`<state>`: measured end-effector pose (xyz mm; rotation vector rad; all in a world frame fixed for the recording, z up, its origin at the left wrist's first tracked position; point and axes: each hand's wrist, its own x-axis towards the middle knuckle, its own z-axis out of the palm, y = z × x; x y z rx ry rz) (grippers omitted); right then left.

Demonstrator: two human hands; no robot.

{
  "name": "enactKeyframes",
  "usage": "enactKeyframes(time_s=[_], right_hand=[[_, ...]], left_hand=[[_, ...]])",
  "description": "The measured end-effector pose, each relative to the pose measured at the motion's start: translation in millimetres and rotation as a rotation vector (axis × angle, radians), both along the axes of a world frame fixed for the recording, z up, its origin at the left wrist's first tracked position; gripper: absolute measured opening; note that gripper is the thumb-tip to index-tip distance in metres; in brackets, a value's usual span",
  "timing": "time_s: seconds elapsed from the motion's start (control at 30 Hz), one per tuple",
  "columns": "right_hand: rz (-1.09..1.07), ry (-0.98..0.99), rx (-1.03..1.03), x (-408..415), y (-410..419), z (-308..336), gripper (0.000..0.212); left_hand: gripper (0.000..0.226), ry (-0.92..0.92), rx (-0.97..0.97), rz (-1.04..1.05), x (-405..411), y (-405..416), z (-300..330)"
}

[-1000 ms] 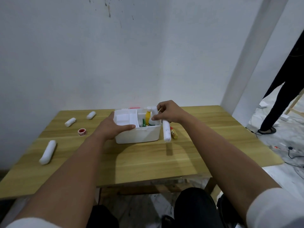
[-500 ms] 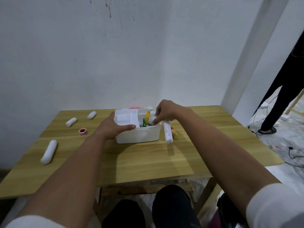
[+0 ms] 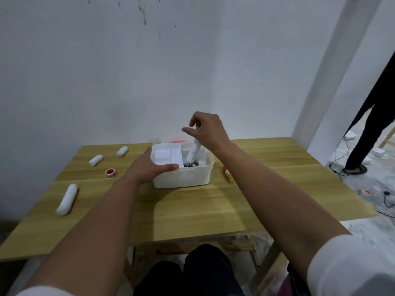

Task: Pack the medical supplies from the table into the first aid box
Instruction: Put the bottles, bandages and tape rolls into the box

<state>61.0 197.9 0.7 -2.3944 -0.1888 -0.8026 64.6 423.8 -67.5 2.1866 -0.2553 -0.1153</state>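
The white first aid box (image 3: 181, 178) stands open in the middle of the wooden table (image 3: 213, 210). My left hand (image 3: 147, 167) grips its front left rim. My right hand (image 3: 205, 131) hovers above the box and holds a long white bandage roll (image 3: 193, 151) tilted, its lower end inside the right compartment. Left on the table lie a long white roll (image 3: 66, 199), two short white rolls (image 3: 95, 160) (image 3: 122, 151) and a red tape roll (image 3: 110, 173). A small orange bottle (image 3: 228, 173) lies right of the box.
A white wall rises behind the table. At the right edge a person in dark clothes (image 3: 372, 116) stands on the floor, with cables (image 3: 384, 197) lying near the table's right side. My knees (image 3: 188, 274) show under the front edge.
My right hand lifted the long white roll from beside the box's right wall and lowered its end into the right compartment. My left hand stayed on the rim.
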Motion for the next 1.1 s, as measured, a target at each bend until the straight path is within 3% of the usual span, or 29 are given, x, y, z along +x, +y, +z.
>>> enactKeyframes(time_s=[0.07, 0.17, 0.33, 0.53, 0.7, 0.87, 1.0, 1.1], right_hand=[[0.013, -0.038, -0.07, 1.2, 5.5, -4.8, 0.027], [0.027, -0.008, -0.369, 1.2, 8.7, -7.1, 0.024], [0.105, 0.232, -0.696, -1.1, 3.8, -12.7, 0.025], [0.197, 0.441, -0.421, -8.8, -3.5, 5.3, 0.029], [0.198, 0.571, -0.457, -16.4, -12.9, 10.1, 0.014], [0.178, 0.536, -0.506, -23.0, -19.0, -2.2, 0.007], [0.107, 0.46, -0.284, -28.6, -34.2, 2.4, 0.011], [-0.078, 0.375, -0.071, -30.0, -55.6, -4.3, 0.012]], left_hand=[[0.099, -0.008, 0.004, -0.006, -0.1, 0.2, -0.4], [0.097, -0.017, -0.003, -0.014, -0.5, 0.0, -0.6], [0.099, -0.015, -0.002, -0.021, -0.7, 0.9, -1.7], [0.102, -0.001, 0.001, -0.007, 1.4, 1.8, -2.4], [0.1, -0.006, 0.001, -0.004, -0.2, 1.8, -0.8], [0.1, -0.001, 0.004, -0.003, -0.9, 1.7, -0.3], [0.1, 0.001, 0.009, -0.005, -2.1, 1.0, 0.6], [0.098, -0.003, -0.002, -0.005, -3.4, 0.7, 0.8]])
